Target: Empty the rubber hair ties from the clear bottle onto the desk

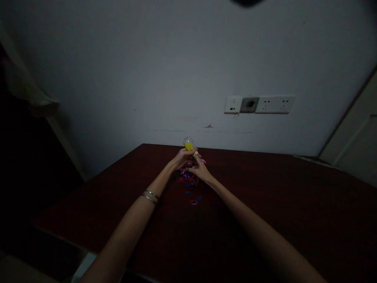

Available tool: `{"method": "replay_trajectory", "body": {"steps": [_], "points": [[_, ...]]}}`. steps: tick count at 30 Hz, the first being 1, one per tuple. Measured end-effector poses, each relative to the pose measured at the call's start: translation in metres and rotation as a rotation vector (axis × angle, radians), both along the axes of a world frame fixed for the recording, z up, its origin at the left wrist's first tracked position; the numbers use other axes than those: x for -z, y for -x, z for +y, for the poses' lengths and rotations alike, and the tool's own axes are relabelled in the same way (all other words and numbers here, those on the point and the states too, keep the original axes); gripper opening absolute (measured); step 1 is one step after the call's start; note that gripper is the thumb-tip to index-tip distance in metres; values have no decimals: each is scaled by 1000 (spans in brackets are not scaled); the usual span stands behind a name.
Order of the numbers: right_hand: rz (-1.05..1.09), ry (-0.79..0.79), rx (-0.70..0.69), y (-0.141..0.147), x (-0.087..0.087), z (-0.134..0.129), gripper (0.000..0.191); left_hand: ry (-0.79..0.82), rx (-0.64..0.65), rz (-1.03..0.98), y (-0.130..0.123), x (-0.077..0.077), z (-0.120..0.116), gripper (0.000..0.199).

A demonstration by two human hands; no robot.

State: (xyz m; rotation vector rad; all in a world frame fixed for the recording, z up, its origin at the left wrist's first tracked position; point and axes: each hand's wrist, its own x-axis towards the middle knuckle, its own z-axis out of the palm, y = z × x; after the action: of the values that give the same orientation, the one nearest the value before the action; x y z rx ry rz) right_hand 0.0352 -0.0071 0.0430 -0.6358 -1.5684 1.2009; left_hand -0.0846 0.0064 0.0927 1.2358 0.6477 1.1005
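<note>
A small clear bottle (pixel 189 143) with yellow contents is held tilted over the dark table, its rounded end pointing away from me. My left hand (pixel 182 158) is closed round its side. My right hand (pixel 200 169) is closed at its near end, thumb and fingers close to the left fingertips; the bottle's mouth is hidden there. Something pink shows beside the right fingers. Just under both hands lies a pile of coloured rubber bands (pixel 190 181), mostly red, blue and pink. A pink band (pixel 193 202) and a few blue ones lie apart, nearer to me.
The dark red table (pixel 265 188) runs back to a pale wall (pixel 118 78). Sockets and a switch (pixel 273 105) are set in the wall at the right. A whitish cloth (pixel 29 90) hangs at the left, and a door (pixel 356 137) stands at the right. The light is dim.
</note>
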Motion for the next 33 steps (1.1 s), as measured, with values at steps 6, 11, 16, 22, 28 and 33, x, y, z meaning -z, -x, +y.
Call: {"method": "replay_trajectory", "body": {"steps": [6,11,16,22,28,33], "points": [[-33,73,-26,0,2,-3,74,5,-86,-65,10,1,5,36],[-12,65,-56,2,3,-6,75,8,-160,-58,20,-1,6,40],[50,198,-58,1,-5,-9,63,-8,-213,-84,21,-5,6,42],[192,408,-10,-4,-11,-7,40,-13,-230,-95,17,-9,3,45],[405,585,31,-6,-14,-8,18,-53,-246,-52,14,-14,2,50],[505,712,-54,-6,-16,-7,9,-130,-200,71,11,-15,4,54]]}}
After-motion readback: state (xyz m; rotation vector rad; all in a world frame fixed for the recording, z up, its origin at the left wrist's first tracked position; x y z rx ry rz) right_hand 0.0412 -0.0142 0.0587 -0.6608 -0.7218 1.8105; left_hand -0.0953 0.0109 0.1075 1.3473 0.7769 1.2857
